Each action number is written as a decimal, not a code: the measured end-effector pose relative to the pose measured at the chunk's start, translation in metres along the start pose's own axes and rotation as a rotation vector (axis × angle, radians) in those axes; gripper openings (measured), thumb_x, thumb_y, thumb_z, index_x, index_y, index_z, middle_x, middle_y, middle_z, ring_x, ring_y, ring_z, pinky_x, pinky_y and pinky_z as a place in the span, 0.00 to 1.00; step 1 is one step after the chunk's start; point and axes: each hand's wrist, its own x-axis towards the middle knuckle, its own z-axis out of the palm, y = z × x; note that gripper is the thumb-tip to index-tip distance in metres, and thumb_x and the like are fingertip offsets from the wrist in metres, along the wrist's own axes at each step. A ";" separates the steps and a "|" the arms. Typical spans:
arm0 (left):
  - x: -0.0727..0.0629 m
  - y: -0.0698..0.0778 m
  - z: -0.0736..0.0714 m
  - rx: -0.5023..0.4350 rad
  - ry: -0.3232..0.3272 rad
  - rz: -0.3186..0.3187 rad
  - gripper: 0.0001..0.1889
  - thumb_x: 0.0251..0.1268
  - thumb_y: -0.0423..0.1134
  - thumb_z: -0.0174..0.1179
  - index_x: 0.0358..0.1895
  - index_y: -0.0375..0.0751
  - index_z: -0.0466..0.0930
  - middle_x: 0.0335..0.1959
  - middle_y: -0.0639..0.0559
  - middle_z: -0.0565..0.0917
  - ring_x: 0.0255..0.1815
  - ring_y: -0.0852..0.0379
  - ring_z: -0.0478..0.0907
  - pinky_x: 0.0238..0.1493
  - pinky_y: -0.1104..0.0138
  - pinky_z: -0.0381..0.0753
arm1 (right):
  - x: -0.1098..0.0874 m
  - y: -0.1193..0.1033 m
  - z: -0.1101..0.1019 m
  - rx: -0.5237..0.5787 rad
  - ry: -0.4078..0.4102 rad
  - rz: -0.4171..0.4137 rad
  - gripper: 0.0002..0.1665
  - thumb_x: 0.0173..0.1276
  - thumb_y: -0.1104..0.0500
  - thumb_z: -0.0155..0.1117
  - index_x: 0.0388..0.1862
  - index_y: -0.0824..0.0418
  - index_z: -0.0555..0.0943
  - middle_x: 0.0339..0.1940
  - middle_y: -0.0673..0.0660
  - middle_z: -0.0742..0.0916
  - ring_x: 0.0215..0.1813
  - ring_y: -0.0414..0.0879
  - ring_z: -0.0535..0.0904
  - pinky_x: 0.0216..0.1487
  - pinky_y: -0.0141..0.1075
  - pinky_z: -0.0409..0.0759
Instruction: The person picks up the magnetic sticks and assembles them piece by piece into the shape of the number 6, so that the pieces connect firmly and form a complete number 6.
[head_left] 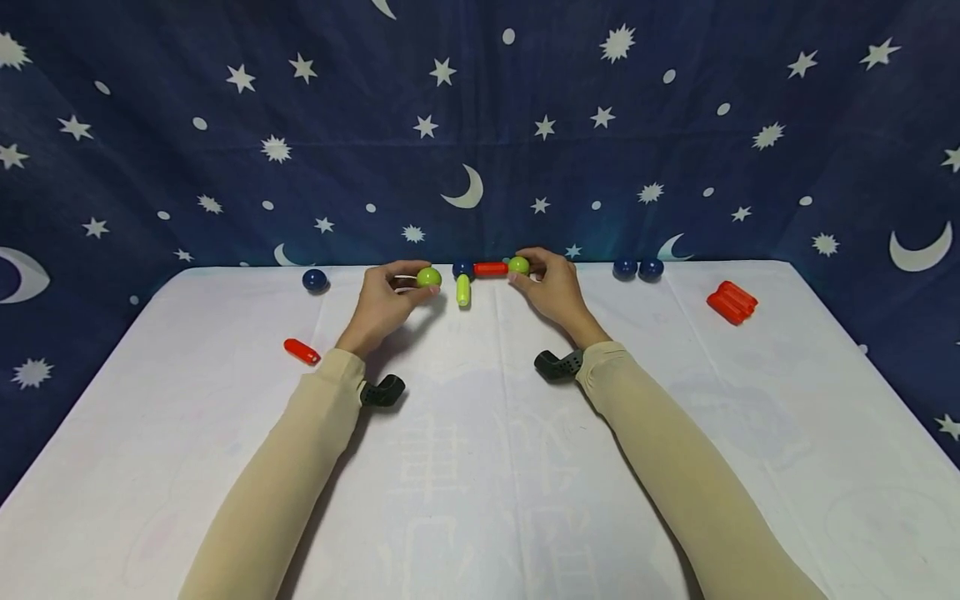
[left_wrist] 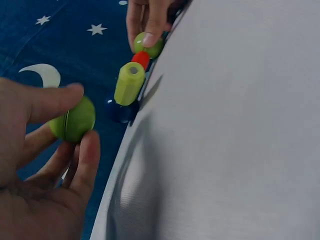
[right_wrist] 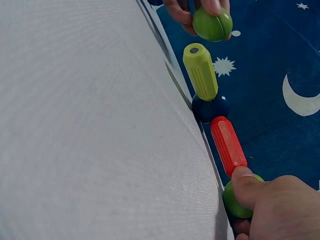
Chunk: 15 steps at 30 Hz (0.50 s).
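My left hand (head_left: 382,304) holds a green ball (left_wrist: 73,120) between thumb and fingers, a little left of a joined piece. That piece has a dark blue ball (right_wrist: 211,107) at its corner. A yellow-green rod (right_wrist: 200,72) juts from the blue ball toward the front. From the same ball a red rod (right_wrist: 228,145) runs right to a second green ball (head_left: 518,265). My right hand (head_left: 557,290) grips this second green ball, with the thumb at the red rod's end in the right wrist view.
A dark blue ball (head_left: 315,281) and a loose red rod (head_left: 302,351) lie on the left. On the right are two dark blue balls (head_left: 625,268) and several red rods (head_left: 732,302) side by side. A star-patterned curtain (head_left: 480,125) hangs behind the white table (head_left: 480,467).
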 end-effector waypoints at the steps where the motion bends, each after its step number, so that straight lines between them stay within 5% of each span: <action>1: -0.001 0.000 0.000 0.008 -0.024 -0.006 0.23 0.61 0.29 0.70 0.61 0.31 0.81 0.56 0.39 0.82 0.53 0.46 0.81 0.48 0.69 0.80 | 0.000 0.000 0.000 0.000 -0.002 0.000 0.24 0.69 0.60 0.72 0.62 0.64 0.81 0.54 0.61 0.85 0.53 0.51 0.79 0.54 0.42 0.76; 15: -0.011 -0.008 0.000 0.019 -0.258 0.006 0.21 0.55 0.28 0.75 0.53 0.30 0.84 0.47 0.40 0.87 0.45 0.50 0.83 0.45 0.71 0.81 | -0.001 -0.002 -0.001 0.000 -0.001 -0.008 0.24 0.69 0.60 0.72 0.62 0.64 0.81 0.53 0.61 0.86 0.52 0.51 0.79 0.54 0.41 0.76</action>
